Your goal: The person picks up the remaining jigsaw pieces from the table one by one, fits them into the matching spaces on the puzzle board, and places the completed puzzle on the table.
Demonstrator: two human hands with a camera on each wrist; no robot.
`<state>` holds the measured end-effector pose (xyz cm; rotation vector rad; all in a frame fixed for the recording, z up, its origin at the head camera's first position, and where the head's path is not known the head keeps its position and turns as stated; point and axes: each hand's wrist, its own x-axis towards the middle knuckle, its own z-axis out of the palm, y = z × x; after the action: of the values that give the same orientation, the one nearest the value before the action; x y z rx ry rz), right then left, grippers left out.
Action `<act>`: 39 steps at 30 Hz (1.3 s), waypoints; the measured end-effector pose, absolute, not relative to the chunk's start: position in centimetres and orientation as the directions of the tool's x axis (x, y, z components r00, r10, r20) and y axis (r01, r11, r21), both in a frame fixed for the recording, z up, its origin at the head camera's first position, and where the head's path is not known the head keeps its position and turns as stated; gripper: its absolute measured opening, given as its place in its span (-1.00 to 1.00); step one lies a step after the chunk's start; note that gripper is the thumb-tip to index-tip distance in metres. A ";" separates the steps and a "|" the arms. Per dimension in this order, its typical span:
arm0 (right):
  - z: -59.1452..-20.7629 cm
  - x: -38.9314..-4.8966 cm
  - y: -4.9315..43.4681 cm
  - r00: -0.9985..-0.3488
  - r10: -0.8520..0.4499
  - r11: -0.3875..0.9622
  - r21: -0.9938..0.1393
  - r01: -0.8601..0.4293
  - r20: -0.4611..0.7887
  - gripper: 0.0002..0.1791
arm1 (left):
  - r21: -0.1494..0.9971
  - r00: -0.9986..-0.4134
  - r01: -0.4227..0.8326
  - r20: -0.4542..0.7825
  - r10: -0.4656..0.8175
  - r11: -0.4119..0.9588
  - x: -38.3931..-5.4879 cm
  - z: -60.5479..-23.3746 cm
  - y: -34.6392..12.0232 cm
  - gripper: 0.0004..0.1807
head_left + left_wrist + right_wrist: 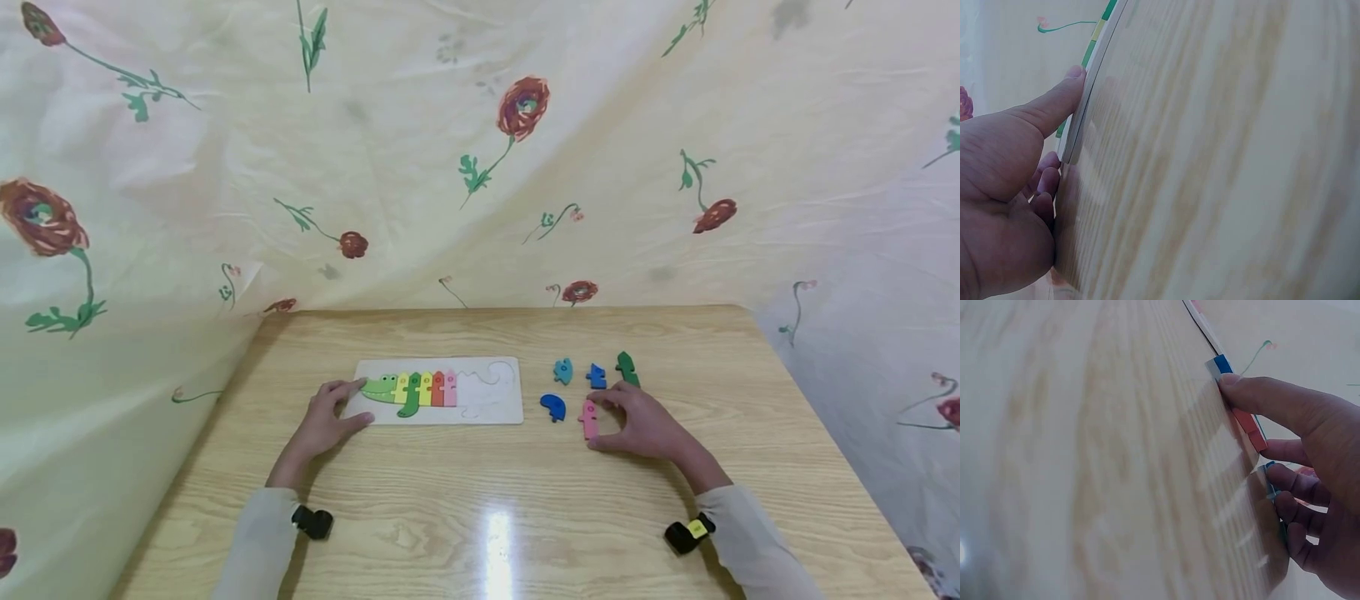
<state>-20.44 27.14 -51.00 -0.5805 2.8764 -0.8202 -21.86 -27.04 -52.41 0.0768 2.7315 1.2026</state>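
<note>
A white puzzle board [491, 408] with a crocodile picture lies flat on the table. Its green head piece [380, 389] and a row of yellow, green, red and pink pieces fill the left part; the right part shows bare outlines. My left hand [327, 417] holds the board's left end, thumb near the lower edge and index finger by the head. The thumb [1054, 107] shows against the board's edge in the left wrist view. To the right, my right hand [643, 422] pinches a pink puzzle piece [590, 421] by its two ends, at table level.
Around the right hand lie loose pieces: a dark blue curved one [553, 407], a light blue one [563, 371], a blue one [596, 376] and a green one [627, 367]. The wooden table [420, 508] meets a flowered cloth [420, 167] at the back and sides.
</note>
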 end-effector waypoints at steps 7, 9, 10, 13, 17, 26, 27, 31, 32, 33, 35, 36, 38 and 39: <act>-51.0 -20.6 27.1 -0.922 -0.386 0.773 -0.538 -0.335 0.019 -0.17 | 0.733 -0.985 -0.014 -0.126 0.116 0.680 -21.8 -52.3 -27.3 -0.19; -50.9 -20.6 27.0 -0.924 -0.382 0.772 -0.542 -0.331 0.020 -0.18 | 0.734 -0.985 -0.015 -0.126 0.115 0.679 -21.8 -52.3 -27.3 -0.19; -50.9 -20.6 27.0 -0.924 -0.382 0.770 -0.544 -0.332 0.023 -0.18 | 0.735 -0.985 -0.016 -0.126 0.114 0.678 -21.8 -52.4 -27.3 -0.19; -50.6 -20.6 26.9 -0.926 -0.376 0.770 -0.546 -0.329 0.028 -0.18 | 0.739 -0.986 -0.025 -0.130 0.107 0.673 -21.7 -52.4 -27.2 -0.19; -50.0 -20.7 26.5 -0.930 -0.367 0.770 -0.549 -0.325 0.035 -0.18 | 0.746 -0.986 -0.029 -0.130 0.102 0.666 -21.7 -52.6 -27.1 -0.19; -48.6 -21.3 25.5 -0.922 -0.379 0.771 -0.525 -0.360 0.077 -0.20 | 0.747 -0.985 -0.016 -0.125 0.117 0.664 -21.7 -52.8 -27.2 -0.20; -48.4 -21.4 25.3 -0.920 -0.382 0.769 -0.523 -0.368 0.085 -0.21 | 0.749 -0.985 -0.019 -0.126 0.115 0.662 -21.7 -52.8 -27.2 -0.20; -47.9 -21.8 24.5 -0.912 -0.398 0.760 -0.519 -0.390 0.102 -0.21 | 0.744 -0.985 -0.025 -0.131 0.110 0.668 -21.7 -52.6 -27.1 -0.20; -47.7 -21.8 24.3 -0.910 -0.401 0.759 -0.520 -0.393 0.102 -0.21 | 0.741 -0.985 -0.023 -0.130 0.111 0.671 -21.7 -52.6 -27.1 -0.20; -47.6 -21.9 24.1 -0.909 -0.405 0.756 -0.521 -0.396 0.103 -0.21 | 0.741 -0.985 -0.023 -0.130 0.110 0.671 -21.7 -52.6 -27.1 -0.20; -47.3 -22.0 23.7 -0.908 -0.408 0.750 -0.530 -0.395 0.099 -0.21 | 0.739 -0.985 -0.021 -0.130 0.112 0.673 -21.7 -52.5 -27.1 -0.21; -47.1 -22.1 23.5 -0.906 -0.411 0.745 -0.535 -0.398 0.101 -0.21 | 0.738 -0.985 -0.020 -0.130 0.113 0.675 -21.7 -52.5 -27.1 -0.21; -46.8 -22.3 23.0 -0.902 -0.420 0.730 -0.550 -0.405 0.106 -0.21 | 0.737 -0.985 -0.025 -0.134 0.110 0.675 -21.8 -52.4 -27.0 -0.21; -46.7 -22.4 22.8 -0.900 -0.422 0.724 -0.556 -0.409 0.111 -0.22 | 0.734 -0.985 -0.028 -0.137 0.107 0.678 -21.8 -52.3 -27.0 -0.22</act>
<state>-22.36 22.83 -46.70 -0.6979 2.8954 -0.9243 -21.78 -26.97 -52.33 0.0649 2.7208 1.1951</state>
